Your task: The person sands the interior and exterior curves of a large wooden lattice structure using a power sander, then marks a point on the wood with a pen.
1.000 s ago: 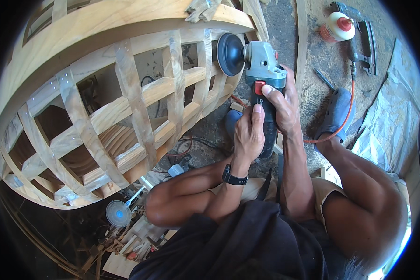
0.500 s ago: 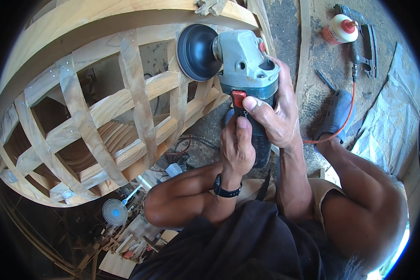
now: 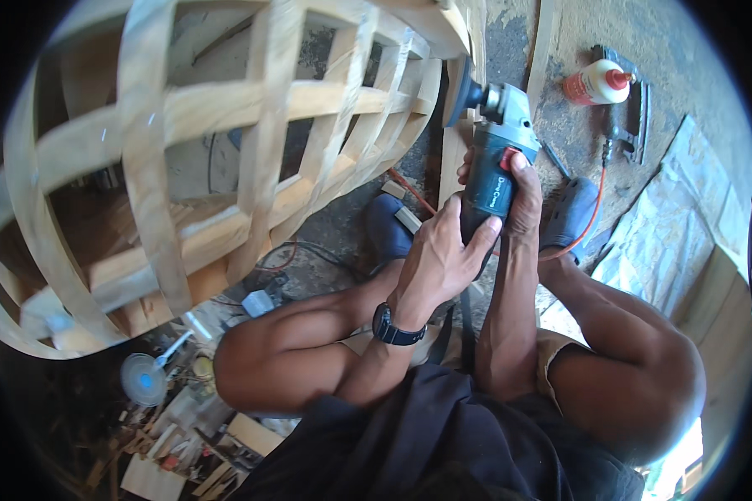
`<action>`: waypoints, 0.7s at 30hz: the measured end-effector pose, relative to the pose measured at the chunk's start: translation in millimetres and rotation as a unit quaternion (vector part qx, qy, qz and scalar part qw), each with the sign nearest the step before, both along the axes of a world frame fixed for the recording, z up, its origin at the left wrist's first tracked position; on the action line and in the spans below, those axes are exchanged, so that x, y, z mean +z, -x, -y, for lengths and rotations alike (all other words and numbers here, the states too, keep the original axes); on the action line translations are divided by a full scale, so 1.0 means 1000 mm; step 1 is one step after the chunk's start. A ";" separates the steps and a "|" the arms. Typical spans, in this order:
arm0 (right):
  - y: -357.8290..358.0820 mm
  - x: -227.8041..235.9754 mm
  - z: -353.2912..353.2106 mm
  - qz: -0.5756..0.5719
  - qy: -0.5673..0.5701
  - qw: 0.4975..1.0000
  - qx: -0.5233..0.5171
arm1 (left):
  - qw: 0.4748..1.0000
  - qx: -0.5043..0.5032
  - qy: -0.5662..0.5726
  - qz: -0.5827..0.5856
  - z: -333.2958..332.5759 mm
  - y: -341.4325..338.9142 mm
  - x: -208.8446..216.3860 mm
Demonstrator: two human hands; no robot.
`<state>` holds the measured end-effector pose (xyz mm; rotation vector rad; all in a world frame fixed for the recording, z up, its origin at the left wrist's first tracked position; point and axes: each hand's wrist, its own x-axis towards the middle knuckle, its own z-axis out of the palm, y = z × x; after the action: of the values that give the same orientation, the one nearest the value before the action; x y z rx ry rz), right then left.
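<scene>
I look down from a head camera at my own two bare hands, both wrapped around a blue-green angle grinder [image 3: 493,163]. My left hand [image 3: 443,255] grips the rear of the body from below, fingers curled over it, with a dark wristwatch [image 3: 397,327] on that wrist. My right hand [image 3: 522,196] clasps the body from the far side, its thumb resting by the red switch [image 3: 507,159]. Both hands are closed tight on the tool; neither is free.

The grinder points up and away from me. Its dark sanding disc [image 3: 459,92] meets the edge of a curved wooden lattice frame [image 3: 226,150], a large rounded structure of crossed pale slats filling the left half of the view. I cannot tell whether the disc is turning.

To do this well, I judge I should keep both hands firm, hold the disc at a shallow angle to the slat, and move it along the grain with light, even pressure so it does not gouge the thin wood. The orange power cord [image 3: 589,213] trails to my right, near my knee; I should keep it behind the tool and away from the disc.

On the floor beyond lie a white glue bottle with a red cap [image 3: 593,85] and a grey tarp [image 3: 668,242]. Small scraps and clutter sit at lower left.
</scene>
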<state>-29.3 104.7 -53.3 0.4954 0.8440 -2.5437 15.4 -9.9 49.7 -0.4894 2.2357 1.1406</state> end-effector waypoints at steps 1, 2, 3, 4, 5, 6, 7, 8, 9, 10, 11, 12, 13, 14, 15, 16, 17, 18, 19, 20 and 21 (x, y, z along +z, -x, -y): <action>-0.001 -0.002 -0.001 0.012 0.034 0.999 -0.005 | 1.000 -0.018 0.007 -0.011 0.002 -0.004 0.006; -0.002 -0.004 -0.003 -0.002 0.043 0.999 0.000 | 0.998 -0.033 0.014 -0.046 0.005 -0.009 0.014; -0.002 -0.003 0.000 -0.017 0.046 0.999 0.011 | 0.995 -0.046 0.028 -0.081 0.012 -0.016 0.025; -0.002 -0.002 -0.001 -0.032 0.044 0.998 0.019 | 0.991 -0.061 0.037 -0.115 0.018 -0.020 0.035; -0.001 -0.002 0.000 -0.046 0.043 0.998 0.026 | 0.992 -0.064 0.010 -0.110 0.023 -0.023 0.046; -0.001 -0.001 -0.001 -0.057 0.041 0.998 0.009 | 0.992 -0.069 -0.021 -0.105 0.028 -0.023 0.059; -0.002 -0.005 -0.002 -0.057 0.055 0.997 0.010 | 0.991 -0.076 -0.047 -0.100 0.032 -0.023 0.074; -0.002 -0.008 -0.005 -0.058 0.069 0.996 0.010 | 0.983 -0.095 -0.056 -0.145 0.033 -0.026 0.083; -0.003 -0.006 -0.002 -0.058 0.087 0.995 0.011 | 0.977 -0.102 -0.062 -0.177 0.036 -0.031 0.091; -0.006 -0.004 0.001 -0.056 0.080 0.995 -0.001 | 0.969 -0.110 -0.068 -0.209 0.038 -0.037 0.097; -0.007 -0.002 0.003 -0.047 0.085 0.995 -0.001 | 0.961 -0.119 -0.074 -0.239 0.040 -0.040 0.103; -0.007 0.000 0.001 -0.039 0.087 0.995 -0.001 | 0.958 -0.141 -0.086 -0.233 0.043 -0.041 0.111; -0.007 0.004 -0.001 -0.030 0.088 0.996 -0.002 | 0.953 -0.150 -0.088 -0.250 0.044 -0.043 0.117; -0.007 0.008 -0.003 -0.027 0.084 0.996 -0.004 | 0.946 -0.160 -0.090 -0.266 0.045 -0.044 0.122; -0.009 0.011 -0.001 -0.026 0.078 0.997 -0.001 | 0.942 -0.168 -0.086 -0.276 0.046 -0.047 0.125; -0.011 0.014 0.001 -0.026 0.073 0.997 0.001 | 0.938 -0.165 -0.092 -0.290 0.047 -0.050 0.128; -0.011 0.016 0.003 -0.025 0.067 0.997 0.002 | 0.939 -0.164 -0.089 -0.290 0.049 -0.052 0.131; -0.011 0.019 0.004 -0.030 0.035 0.999 0.004 | 0.939 -0.165 -0.085 -0.289 0.052 -0.053 0.134; -0.011 0.021 0.004 -0.034 0.004 0.999 0.006 | 0.940 -0.166 -0.081 -0.288 0.054 -0.053 0.136; -0.010 0.027 0.005 -0.039 -0.028 0.999 0.001 | 0.942 -0.151 -0.091 -0.284 0.057 -0.053 0.136; -0.009 0.033 0.006 -0.054 -0.058 0.997 -0.005 | 0.940 -0.135 -0.074 -0.304 0.060 -0.055 0.136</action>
<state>-20.4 99.0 -20.4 0.4003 1.0352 -2.5603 70.7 -70.2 185.3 0.2725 2.5835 1.4317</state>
